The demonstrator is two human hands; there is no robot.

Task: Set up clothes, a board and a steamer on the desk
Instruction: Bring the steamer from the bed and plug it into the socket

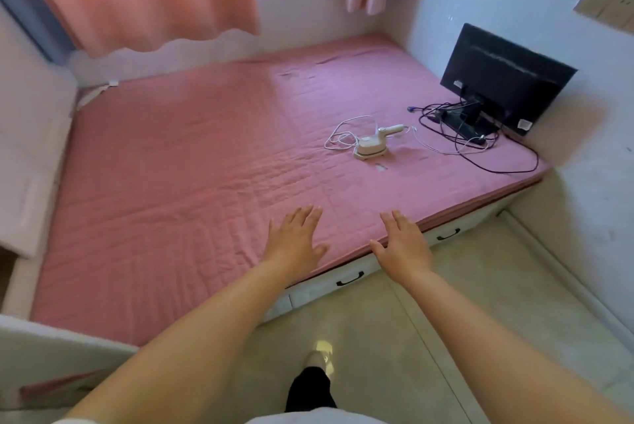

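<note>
Pink quilted mattress (192, 183) fills a raised platform with drawers (350, 281) below its front edge. Both hands, the left hand (293, 240) and the right hand (403, 241), reach forward with fingers straight and spread, holding nothing; whether they touch the mattress edge cannot be told from this angle. A small white steamer (372, 144) lies on the mattress with its white cord (343, 135) loosely coiled beside it, well apart from the hands and near a black monitor (504, 77) leaning against the wall amid dark cables (480, 149). No clothes, board or desk is in view. Judged from this, the setup has barely begun: the steamer awaits collection, and the other items remain to be found.
</note>
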